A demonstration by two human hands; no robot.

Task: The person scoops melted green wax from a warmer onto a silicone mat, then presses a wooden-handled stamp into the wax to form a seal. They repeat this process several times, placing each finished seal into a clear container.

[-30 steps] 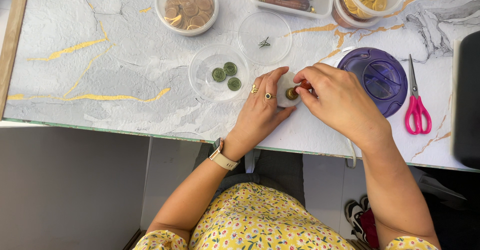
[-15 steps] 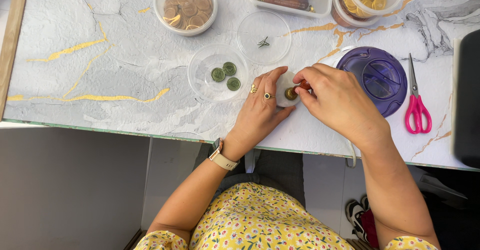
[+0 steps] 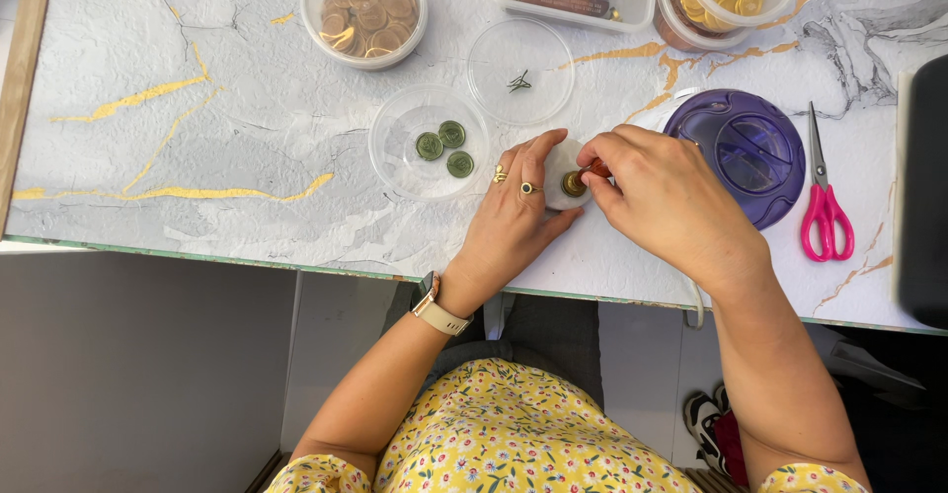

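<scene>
Near the worktop's [image 3: 197,78] front edge, the left hand [image 3: 513,222] curls loosely around a small white disc [image 3: 561,169], steadying it. The right hand [image 3: 667,202] pinches a brass stamp [image 3: 576,183] onto it. Just beyond sits a clear dish [image 3: 395,152] holding green wax seals [image 3: 444,148].

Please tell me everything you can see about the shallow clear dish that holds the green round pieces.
The shallow clear plastic dish is round, with a low rim, and stands flat on the white marble-patterned table. Inside lie three small dark green round discs, close together, toward its right side. The left hand rests just right of it; whether they touch cannot be told. A second clear round dish stands at its upper right.
</scene>
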